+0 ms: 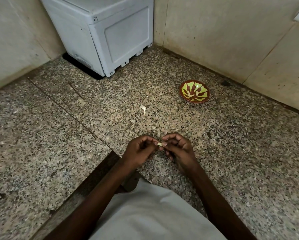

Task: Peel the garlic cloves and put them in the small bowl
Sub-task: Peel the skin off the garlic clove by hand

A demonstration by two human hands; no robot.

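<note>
A pale garlic clove [160, 144] is pinched between the fingertips of my left hand [139, 151] and my right hand [178, 148], low over the speckled granite counter [58, 135]. Both hands have curled fingers meeting at the clove. Another unpeeled clove [143, 108] with a thin tail lies alone on the counter further back. The small bowl [194, 91], brown with green patches, stands at the back right and holds pale peeled cloves [191, 94].
A white plastic appliance box [103, 32] fills the back corner. Tiled walls [231, 35] close in the counter at the back and right. Bits of garlic skin [158, 134] lie just beyond my hands. A dark seam [72, 115] crosses the counter at left.
</note>
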